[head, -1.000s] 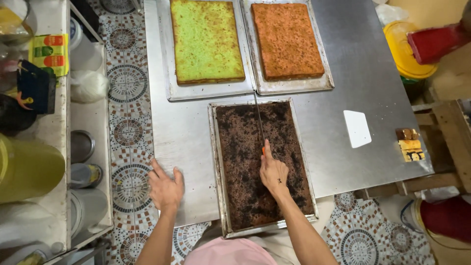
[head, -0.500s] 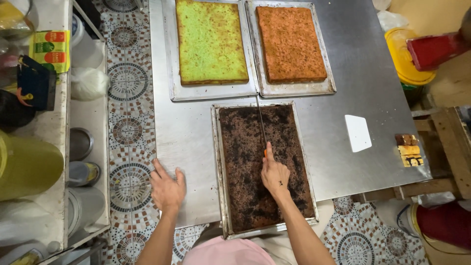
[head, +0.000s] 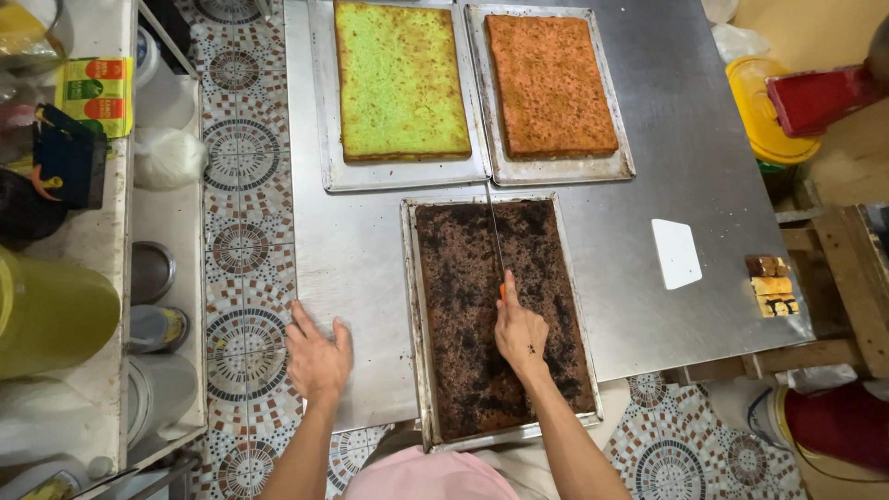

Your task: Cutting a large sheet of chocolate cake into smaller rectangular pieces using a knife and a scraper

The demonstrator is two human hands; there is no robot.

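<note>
A dark brown sheet cake (head: 463, 306) fills a metal baking tray (head: 414, 315) at the near edge of a steel table (head: 352, 250). My right hand (head: 520, 331) is over the cake, shut on a long thin knife (head: 494, 236) whose blade runs lengthwise down the middle of the cake toward the far rim. My left hand (head: 317, 354) rests flat with fingers spread on the table's near left corner, apart from the tray. Behind stand a green sheet cake (head: 398, 79) and an orange sheet cake (head: 548, 83), each in its own tray.
A white plastic scraper (head: 676, 253) and a few small cake pieces (head: 770, 285) lie on the table's right side. A shelf with jars, bowls and a large yellow container (head: 51, 315) stands at the left. A yellow bucket (head: 761, 111) and a red stool (head: 820, 97) are at the right.
The view has shifted slightly. My right hand with the knife has drawn a little nearer to me along the cake's midline. The left hand stays on the table.
</note>
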